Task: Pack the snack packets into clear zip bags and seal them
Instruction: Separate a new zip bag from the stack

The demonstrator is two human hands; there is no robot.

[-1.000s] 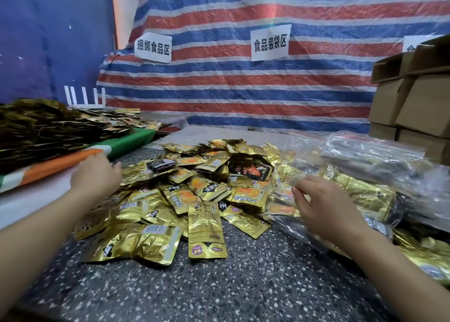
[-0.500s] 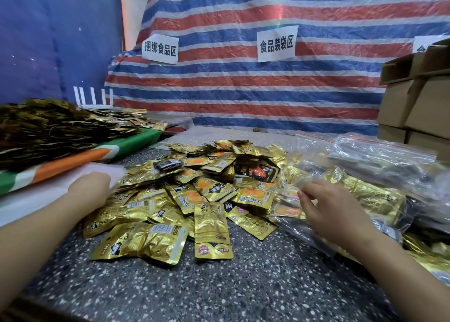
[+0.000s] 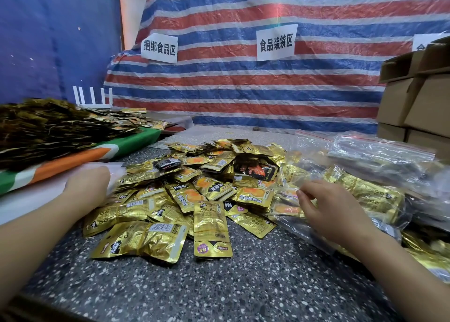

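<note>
Striped tarp (image 3: 243,83) with two paper signs (image 3: 275,42) at back; speckled worktop (image 3: 219,285) bearing a central heap of gold packets (image 3: 194,195), cardboard boxes (image 3: 421,102) at right rear. Clear zip bags (image 3: 379,156), some part-filled with packets, lie right of the heap. Right hand (image 3: 333,212) rests on a bag, fingers (image 3: 306,195) curled, apparently pinching its film; left hand (image 3: 87,187) at the heap's left edge, its fingers hidden, grip cannot be told.
</note>
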